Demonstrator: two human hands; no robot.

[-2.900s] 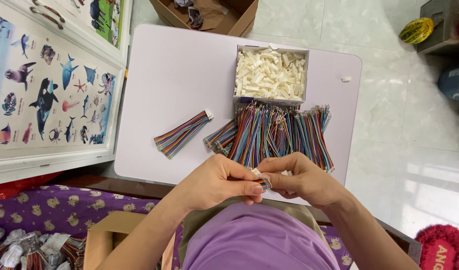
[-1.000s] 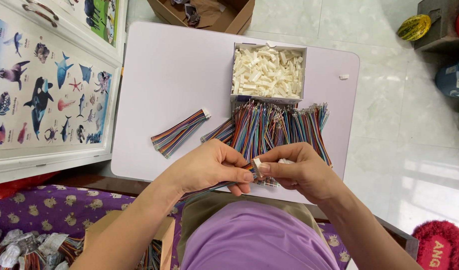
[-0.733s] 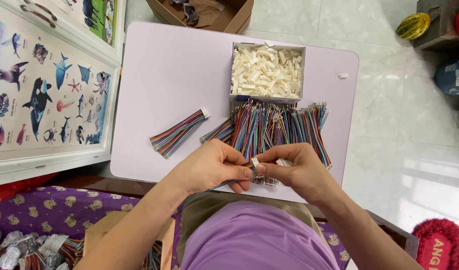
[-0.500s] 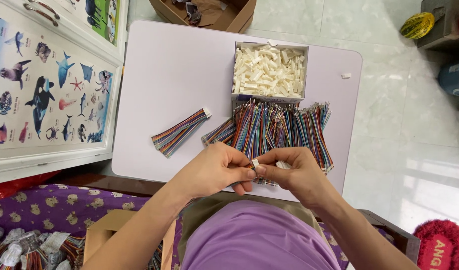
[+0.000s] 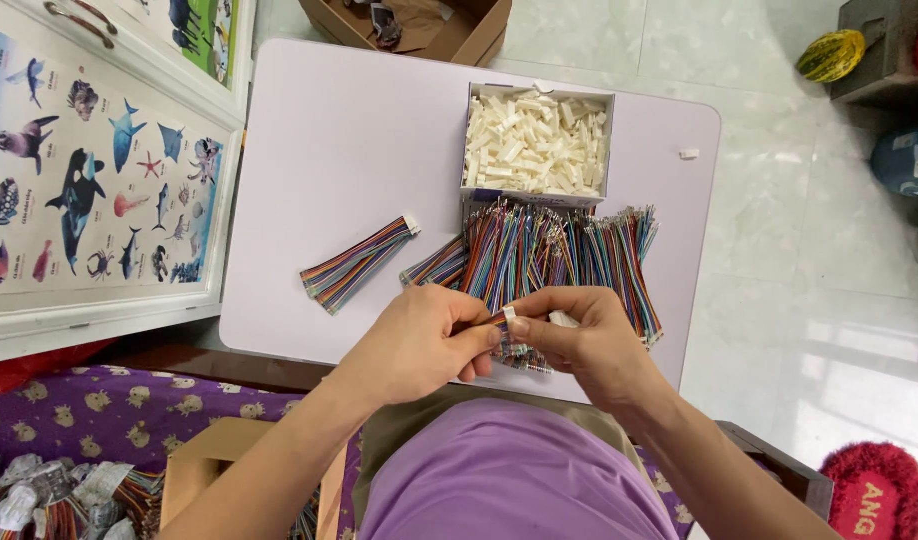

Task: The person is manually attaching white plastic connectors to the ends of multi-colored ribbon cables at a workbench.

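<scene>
My left hand point(image 5: 424, 338) and my right hand point(image 5: 589, 338) meet at the near edge of a pale lilac table point(image 5: 359, 140). Together they pinch a small white plastic connector point(image 5: 509, 313) with coloured wires running into it. Just beyond my fingers lies a big spread of multicoloured wire bundles point(image 5: 569, 250). Behind that stands a shallow box of white connectors point(image 5: 535, 147). One finished ribbon of coloured wires point(image 5: 357, 264) lies apart, to the left of the pile.
A single white connector point(image 5: 688, 154) lies near the table's far right corner. A sea-animal poster board point(image 5: 89, 190) leans at the left. A cardboard box point(image 5: 419, 25) sits beyond the table; another box point(image 5: 229, 470) with wire bundles is beside my left arm.
The hands have stayed together over the near edge, fingers shifting slightly on the connector and wires. The view has shifted a little.
</scene>
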